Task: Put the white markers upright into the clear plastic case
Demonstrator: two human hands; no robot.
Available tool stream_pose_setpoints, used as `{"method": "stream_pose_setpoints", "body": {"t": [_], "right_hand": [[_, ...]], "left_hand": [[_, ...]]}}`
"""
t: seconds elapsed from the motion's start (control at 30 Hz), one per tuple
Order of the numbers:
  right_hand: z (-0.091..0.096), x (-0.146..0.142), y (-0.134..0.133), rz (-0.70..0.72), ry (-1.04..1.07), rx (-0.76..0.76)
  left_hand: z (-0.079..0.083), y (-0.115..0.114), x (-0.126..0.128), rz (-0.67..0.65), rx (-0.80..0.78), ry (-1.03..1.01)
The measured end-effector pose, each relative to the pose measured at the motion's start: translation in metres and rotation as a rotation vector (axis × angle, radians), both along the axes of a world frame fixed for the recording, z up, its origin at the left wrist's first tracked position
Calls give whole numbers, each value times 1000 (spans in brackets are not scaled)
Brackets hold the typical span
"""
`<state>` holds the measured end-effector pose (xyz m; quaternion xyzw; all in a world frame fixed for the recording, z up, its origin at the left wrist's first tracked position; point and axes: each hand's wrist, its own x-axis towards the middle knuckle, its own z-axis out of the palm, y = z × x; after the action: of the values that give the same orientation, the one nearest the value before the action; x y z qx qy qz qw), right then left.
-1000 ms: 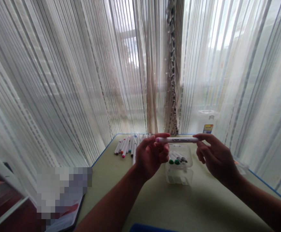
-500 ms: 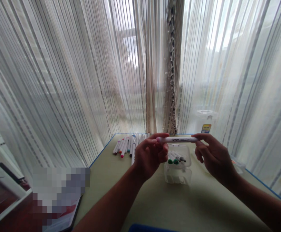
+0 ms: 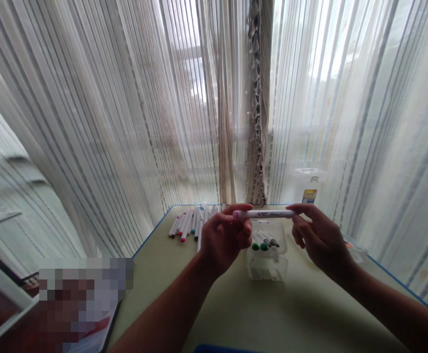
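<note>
A white marker [image 3: 267,214] with a pink end and dark print on its barrel is held level above the table. My left hand [image 3: 225,238] pinches its pink end between thumb and fingers. At the other tip, my right hand [image 3: 319,238] grips it with thumb and forefinger. Below and between the hands stands an open clear plastic case [image 3: 267,268], holding several markers with green and grey ends [image 3: 263,246]. To the left of my left hand lies a pile of white markers [image 3: 188,223] with pink, orange, teal and dark ends, partly hidden by that hand.
A tall clear container [image 3: 308,184] with a yellow label stands at the back right. Behind my right hand a clear tray [image 3: 357,252] is partly hidden. A blue object [image 3: 228,349] shows at the near edge of the green table [image 3: 251,314]. Sheer striped curtains [image 3: 125,98] hang behind.
The whole view has shifted slightly, so things sit a little further left. Both hands keep the same hold on the marker, which appears to have turned slightly about its length.
</note>
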<state>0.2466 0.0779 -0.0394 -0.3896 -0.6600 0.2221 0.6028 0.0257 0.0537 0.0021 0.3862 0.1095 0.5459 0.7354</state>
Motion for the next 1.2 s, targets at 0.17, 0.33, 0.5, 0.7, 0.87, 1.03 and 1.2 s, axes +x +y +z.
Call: {"method": "stream_pose_setpoints", "body": {"t": [0.17, 0.33, 0.5, 0.7, 0.87, 1.03, 1.2], "right_hand": [[0, 1, -1, -2, -1, 3], [2, 1, -2, 2, -6, 20], [3, 0, -2, -8, -5, 25], [4, -1, -2, -15, -2, 41], [2, 0, -1, -7, 8, 40], [1, 1, -1, -3, 16, 31], [2, 0, -1, 2, 22, 22]], "left_hand": [[0, 0, 0, 19, -2, 9], [0, -1, 0, 30, -9, 5], [0, -1, 0, 31, -10, 3], [0, -1, -1, 54, -10, 14], [-1, 0, -1, 59, -18, 18], [0, 1, 0, 49, -17, 3], [1, 0, 0, 51, -22, 10]]}}
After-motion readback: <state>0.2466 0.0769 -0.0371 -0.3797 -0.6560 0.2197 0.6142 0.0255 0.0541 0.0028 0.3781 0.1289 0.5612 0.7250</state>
